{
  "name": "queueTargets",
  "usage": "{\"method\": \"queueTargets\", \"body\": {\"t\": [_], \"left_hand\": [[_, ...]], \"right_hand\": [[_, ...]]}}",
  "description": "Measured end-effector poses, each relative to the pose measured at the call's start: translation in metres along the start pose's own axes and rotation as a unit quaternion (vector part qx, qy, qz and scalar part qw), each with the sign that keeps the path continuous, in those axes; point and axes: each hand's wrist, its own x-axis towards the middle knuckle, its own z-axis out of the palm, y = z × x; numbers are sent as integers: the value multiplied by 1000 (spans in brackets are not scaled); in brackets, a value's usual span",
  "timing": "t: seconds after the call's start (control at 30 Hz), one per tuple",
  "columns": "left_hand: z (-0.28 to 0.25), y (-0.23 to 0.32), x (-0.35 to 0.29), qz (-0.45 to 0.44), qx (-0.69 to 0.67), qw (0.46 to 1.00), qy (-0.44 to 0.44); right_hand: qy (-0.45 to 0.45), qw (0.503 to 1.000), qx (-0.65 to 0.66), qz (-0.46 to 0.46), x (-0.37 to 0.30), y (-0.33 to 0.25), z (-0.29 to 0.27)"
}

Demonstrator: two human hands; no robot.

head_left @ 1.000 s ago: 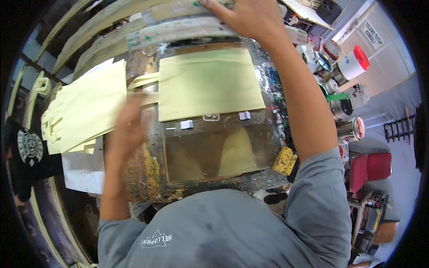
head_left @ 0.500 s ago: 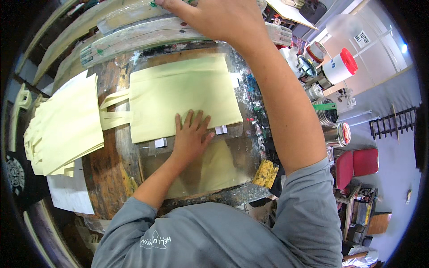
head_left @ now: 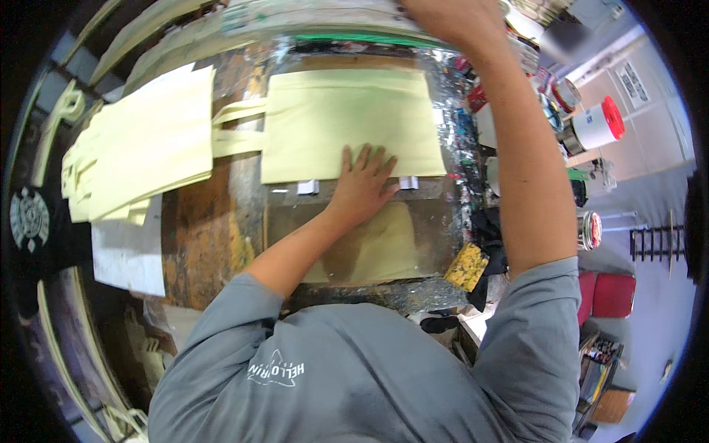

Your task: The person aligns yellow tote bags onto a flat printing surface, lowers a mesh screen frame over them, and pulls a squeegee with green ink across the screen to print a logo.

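Note:
A pale yellow cloth bag (head_left: 347, 111) lies flat on the worktable, its two handles stretched left. My left hand (head_left: 365, 181) rests on the bag's near edge, fingers spread and palm down. White tabs (head_left: 408, 182) stick out from under that edge. My right hand (head_left: 458, 22) reaches out to the far side, above a long pale, paint-stained frame (head_left: 258, 21) with a green strip (head_left: 369, 37) along its near edge. The right fingers are blurred and partly cut off by the picture's top, so their grip does not show.
A stack of similar yellow bags (head_left: 148, 140) lies at left, over white paper (head_left: 129, 251). A paint-spotted yellow sponge (head_left: 467, 267) sits at the table's near right corner. Cans and a white tub with a red lid (head_left: 598, 122) stand at right. A red chair (head_left: 614, 295) is beyond.
The whole view has shifted, so the table appears farther right and higher. My left hand stays flat on the bag. A green strip now shows at the far frame, near my right hand.

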Motion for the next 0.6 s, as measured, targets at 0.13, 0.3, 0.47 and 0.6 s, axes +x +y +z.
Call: {"method": "queueTargets", "body": {"t": [0.13,0.3,0.47,0.6], "left_hand": [[-59,-10,1,-25,-90,987,128],[-197,-76,-9,-255,-507,802,186],[-170,-73,-57,-303,-426,842,138],[-109,-75,-101,-265,-324,892,168]], "right_hand": [[45,999,-1,-18,3,2,18],[63,989,-105,-86,-43,9,41],[-118,989,-32,-86,-101,31,94],[-169,982,23,-83,-120,36,115]]}}
